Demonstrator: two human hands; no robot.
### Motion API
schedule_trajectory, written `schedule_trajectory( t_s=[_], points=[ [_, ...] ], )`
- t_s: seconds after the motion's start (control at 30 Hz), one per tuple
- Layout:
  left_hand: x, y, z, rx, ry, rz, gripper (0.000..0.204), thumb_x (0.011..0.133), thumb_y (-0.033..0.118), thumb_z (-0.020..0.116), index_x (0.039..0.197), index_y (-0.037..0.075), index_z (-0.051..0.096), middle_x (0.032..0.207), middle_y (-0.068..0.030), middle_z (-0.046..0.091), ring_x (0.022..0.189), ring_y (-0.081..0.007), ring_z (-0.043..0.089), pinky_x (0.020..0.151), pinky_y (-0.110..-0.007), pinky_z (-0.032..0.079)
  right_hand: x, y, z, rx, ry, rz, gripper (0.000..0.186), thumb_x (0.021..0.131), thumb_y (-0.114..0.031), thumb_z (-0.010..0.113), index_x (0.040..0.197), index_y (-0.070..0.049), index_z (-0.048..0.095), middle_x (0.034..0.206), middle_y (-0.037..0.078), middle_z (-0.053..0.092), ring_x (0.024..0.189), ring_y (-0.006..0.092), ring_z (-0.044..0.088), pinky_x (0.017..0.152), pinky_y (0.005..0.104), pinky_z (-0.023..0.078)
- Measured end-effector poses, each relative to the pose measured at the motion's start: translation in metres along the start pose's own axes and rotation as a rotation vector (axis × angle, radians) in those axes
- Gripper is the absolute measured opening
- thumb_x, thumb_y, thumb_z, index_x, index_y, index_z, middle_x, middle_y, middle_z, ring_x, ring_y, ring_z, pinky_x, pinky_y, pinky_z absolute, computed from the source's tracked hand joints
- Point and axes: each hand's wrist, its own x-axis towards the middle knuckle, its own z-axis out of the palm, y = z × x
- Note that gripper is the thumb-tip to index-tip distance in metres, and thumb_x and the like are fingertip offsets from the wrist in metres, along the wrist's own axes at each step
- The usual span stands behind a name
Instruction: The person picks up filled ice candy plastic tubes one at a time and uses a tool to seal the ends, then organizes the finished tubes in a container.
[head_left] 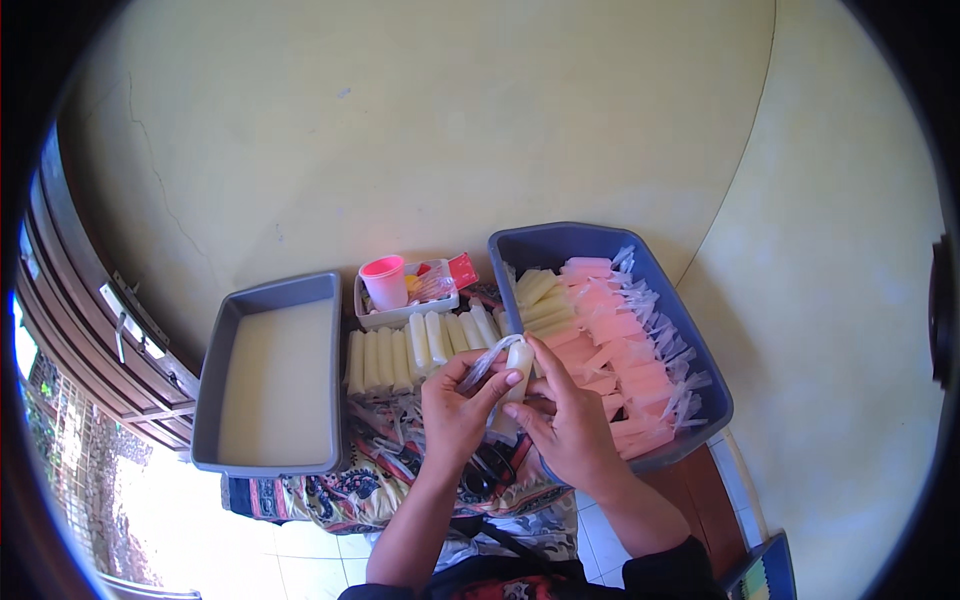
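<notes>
Between my two hands is a slim plastic tube bag (518, 372) filled with cream-coloured liquid, its clear loose end at the top. My left hand (462, 405) pinches it near that upper end, with clear plastic running over the fingers. My right hand (568, 420) closes on its other side, fingertips at the top and along the body. Just beyond my left hand lies a row of filled cream tube bags (385, 360). Below the hands, black-handled scissors (487, 470) rest on a patterned cloth (360, 495), near loose clear plastic bags (395, 425).
On the left stands a grey tub (268, 467) of cream liquid. A blue-grey tub (715, 385) at right holds many pink and cream tube bags. Behind the row, a white tray (378, 319) carries a pink cup (385, 287). A wall rises behind; a wooden shutter (100, 320) is at far left.
</notes>
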Motion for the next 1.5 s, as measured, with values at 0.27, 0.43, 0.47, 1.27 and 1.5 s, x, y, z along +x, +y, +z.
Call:
schedule_trajectory(
  t_s=[0.27, 0.43, 0.47, 1.27, 1.5],
  points=[
    [-0.054, -0.002, -0.082, 0.020, 0.230, -0.001, 0.044, 0.093, 0.002, 0.089, 0.132, -0.004, 0.069, 0.107, -0.0065, 0.077, 0.097, -0.0120, 0.073, 0.087, -0.027, 0.060, -0.020, 0.018, 0.105, 0.661, -0.054, 0.194, 0.072, 0.108, -0.007, 0.071, 0.167, -0.002, 0.030, 0.126, 0.022, 0.074, 0.105, 0.0207, 0.079, 0.081, 0.0337, 0.069],
    [-0.071, -0.014, -0.115, 0.236, 0.171, -0.095, 0.034, 0.094, 0.008, 0.089, 0.125, -0.002, 0.078, 0.108, -0.0107, 0.081, 0.099, -0.0146, 0.077, 0.088, -0.030, 0.062, -0.020, 0.027, 0.135, 0.653, 0.017, 0.197, 0.058, 0.111, -0.007, 0.066, 0.159, -0.001, 0.035, 0.120, 0.020, 0.077, 0.103, 0.0178, 0.077, 0.081, 0.0339, 0.070],
    [-0.072, -0.011, -0.113, 0.229, 0.171, -0.100, 0.034, 0.094, 0.008, 0.089, 0.125, -0.002, 0.078, 0.108, -0.0107, 0.081, 0.099, -0.0146, 0.077, 0.088, -0.030, 0.062, -0.020, 0.032, 0.137, 0.646, 0.016, 0.202, 0.058, 0.111, -0.007, 0.066, 0.159, -0.001, 0.035, 0.120, 0.020, 0.077, 0.103, 0.0178, 0.077, 0.081, 0.0339, 0.070],
    [-0.070, -0.031, -0.106, 0.810, 0.192, 0.222, 0.042, 0.083, 0.001, 0.085, 0.125, 0.007, 0.082, 0.113, -0.0154, 0.080, 0.103, -0.0349, 0.077, 0.092, -0.043, 0.062, -0.071, 0.063, 0.107, -0.574, -0.177, 0.090, 0.061, 0.087, -0.019, 0.085, 0.143, -0.007, 0.064, 0.131, 0.017, 0.068, 0.121, 0.0392, 0.069, 0.101, 0.0568, 0.052],
    [-0.069, -0.029, -0.102, 0.820, 0.190, 0.252, 0.043, 0.083, 0.001, 0.084, 0.125, 0.007, 0.081, 0.113, -0.0157, 0.080, 0.103, -0.0350, 0.076, 0.092, -0.043, 0.062, -0.059, 0.072, 0.120, -0.766, -0.302, 0.124, 0.067, 0.083, -0.023, 0.085, 0.145, -0.007, 0.064, 0.133, 0.016, 0.068, 0.113, 0.0381, 0.074, 0.096, 0.0595, 0.055]
  ],
)
